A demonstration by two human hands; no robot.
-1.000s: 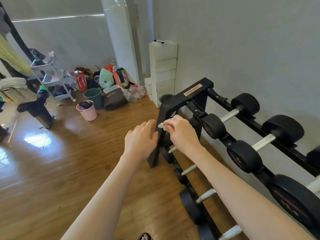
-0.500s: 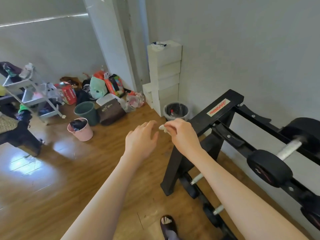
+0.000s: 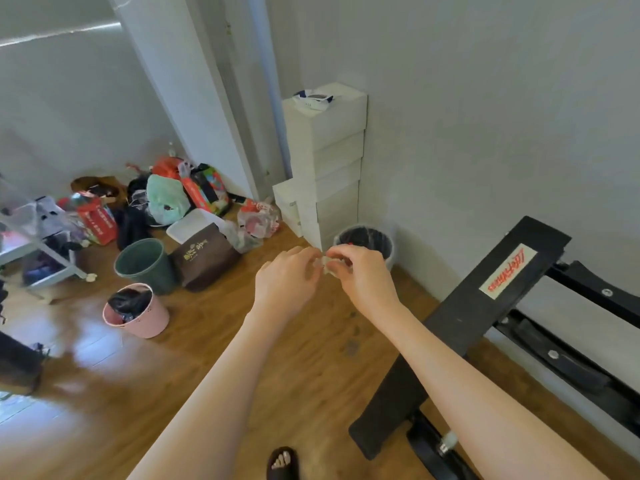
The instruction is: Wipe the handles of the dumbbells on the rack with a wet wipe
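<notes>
A person's two bare forearms reach forward over a wooden floor (image 3: 104, 393). The right hand (image 3: 363, 278) pinches a small crumpled wet wipe (image 3: 327, 263) between curled fingers near the frame's center. The left hand (image 3: 287, 282) sits just beside it at nine o'clock, fingertips curled onto the wipe's edge. The black dumbbell rack (image 3: 467, 323) stands at four o'clock. A lined bin (image 3: 367, 237) sits just beyond the hands at twelve o'clock, beside stacked white boxes (image 3: 325, 161).
</notes>
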